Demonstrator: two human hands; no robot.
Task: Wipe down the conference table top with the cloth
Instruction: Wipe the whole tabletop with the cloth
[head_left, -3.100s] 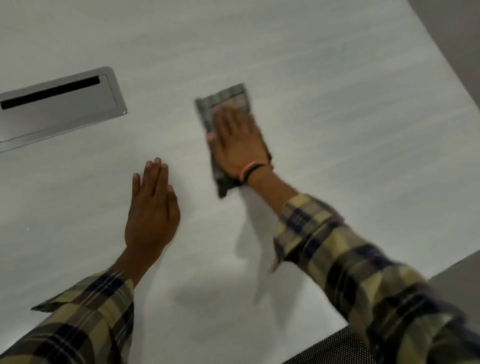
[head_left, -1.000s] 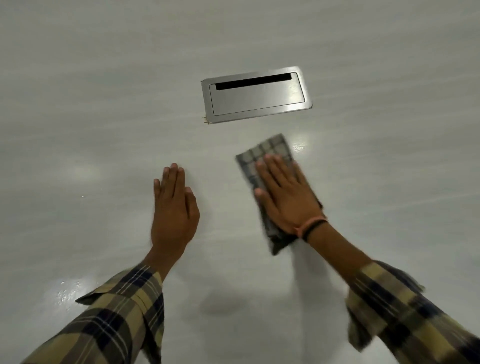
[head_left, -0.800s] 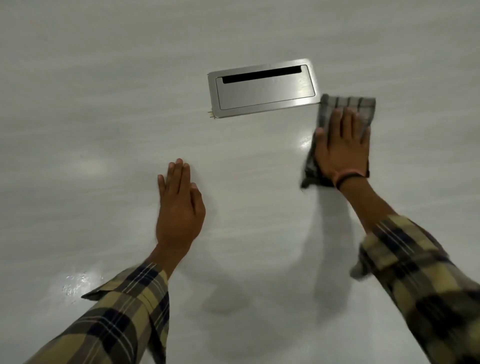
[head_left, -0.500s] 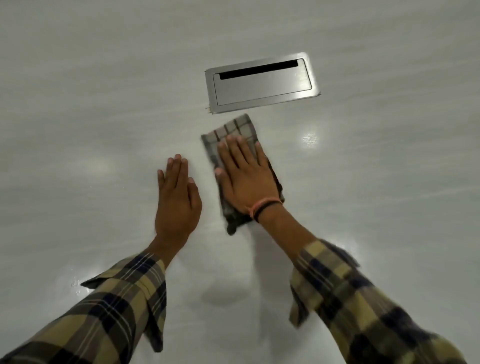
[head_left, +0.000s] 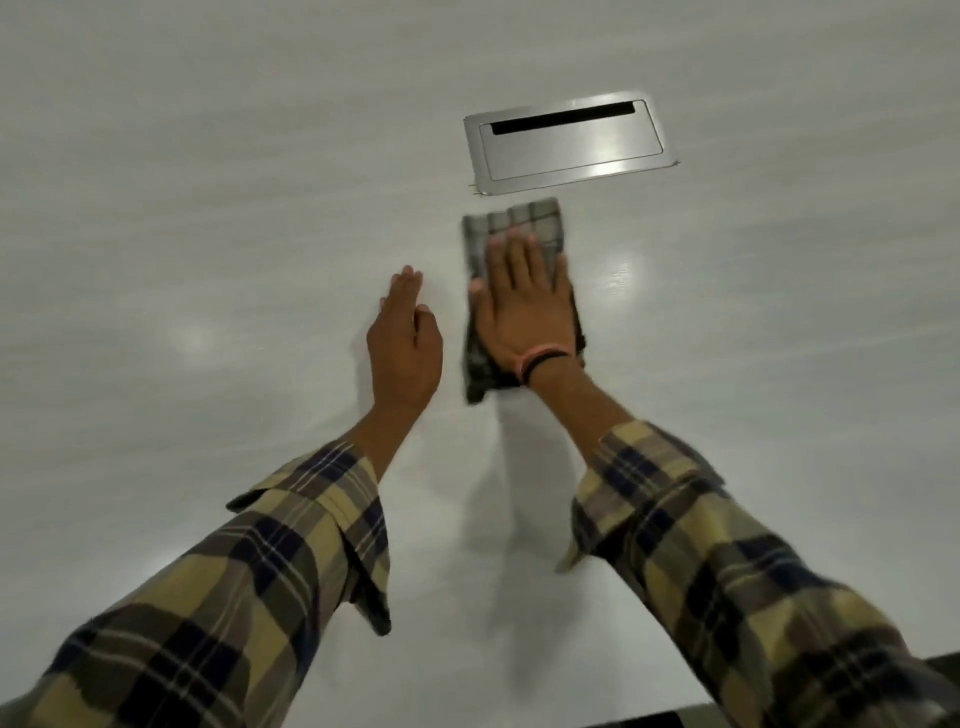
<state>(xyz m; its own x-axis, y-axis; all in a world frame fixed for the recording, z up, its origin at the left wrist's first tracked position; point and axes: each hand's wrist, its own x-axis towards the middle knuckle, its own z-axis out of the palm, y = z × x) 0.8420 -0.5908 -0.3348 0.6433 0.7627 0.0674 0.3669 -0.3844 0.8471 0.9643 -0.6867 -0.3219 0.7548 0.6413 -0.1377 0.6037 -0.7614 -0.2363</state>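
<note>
Cloth (head_left: 511, 228), folded and checked in grey, is lying flat on the pale conference table top (head_left: 208, 208), and I am seeing my right hand (head_left: 524, 306) pressing down on it with straight fingers spread over its middle. Its far edge is sticking out past my fingertips and is sitting just beside the near edge of the metal cable hatch (head_left: 569, 143) set flush in the table; I am not seeing the two touching. A near corner of the fabric is showing below my wrist, where a pink band and a dark band (head_left: 545, 356) are circling it. My left hand (head_left: 402, 343) is resting flat on the bare surface just beside the cloth, fingers straight and together, holding nothing. Both plaid sleeves (head_left: 291, 561) are reaching in from the near edge. Two soft light reflections are glowing on the surface.
</note>
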